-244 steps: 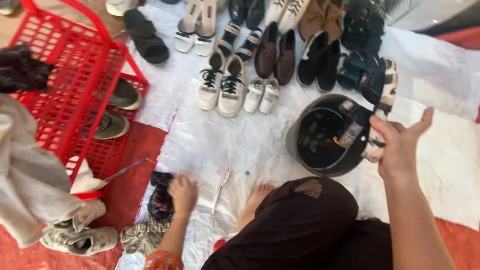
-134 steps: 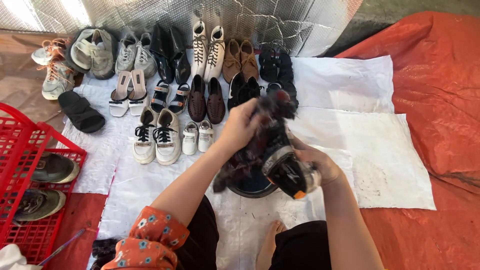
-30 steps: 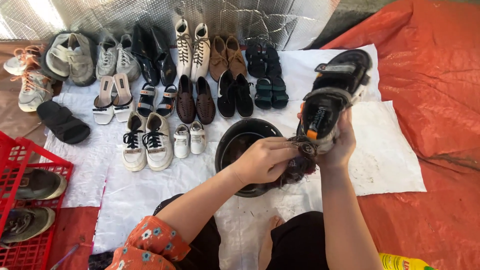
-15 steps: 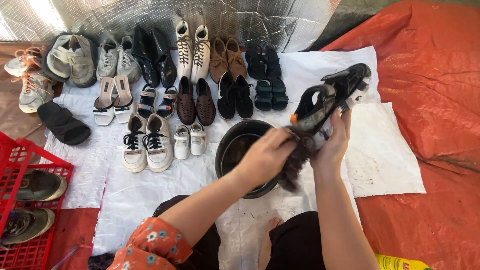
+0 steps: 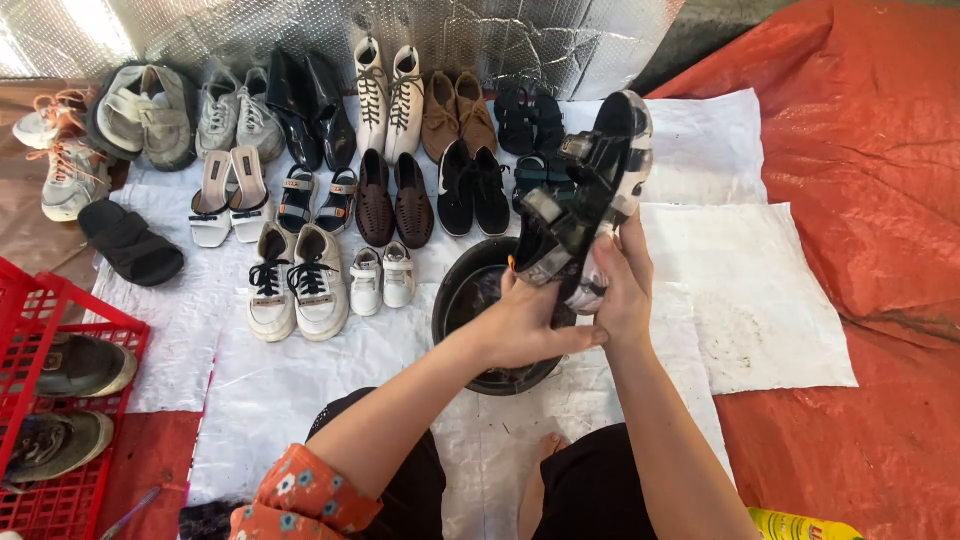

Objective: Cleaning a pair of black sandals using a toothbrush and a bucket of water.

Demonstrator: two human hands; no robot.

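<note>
Both my hands hold a black strappy sandal (image 5: 592, 185) with a white sole, raised above a black basin (image 5: 462, 300). The sandal stands almost on end, toe up and straps facing me. My right hand (image 5: 622, 285) grips its lower sole edge from the right. My left hand (image 5: 528, 325) is wrapped around its heel end from the left. Whether a dark cloth is still in that hand I cannot tell.
Rows of paired shoes (image 5: 385, 95) lie on a white sheet (image 5: 745, 300), with white sneakers (image 5: 298, 285) and small white shoes (image 5: 382, 278) left of the basin. A red crate (image 5: 45, 310) with shoes stands at left. Orange tarp (image 5: 860, 180) covers the right. A yellow bottle (image 5: 805, 525) lies bottom right.
The sandal has been turned more upright, with its straps now toward me. My left hand slid down to the heel end, and the dark cloth it rubbed with is out of sight.
</note>
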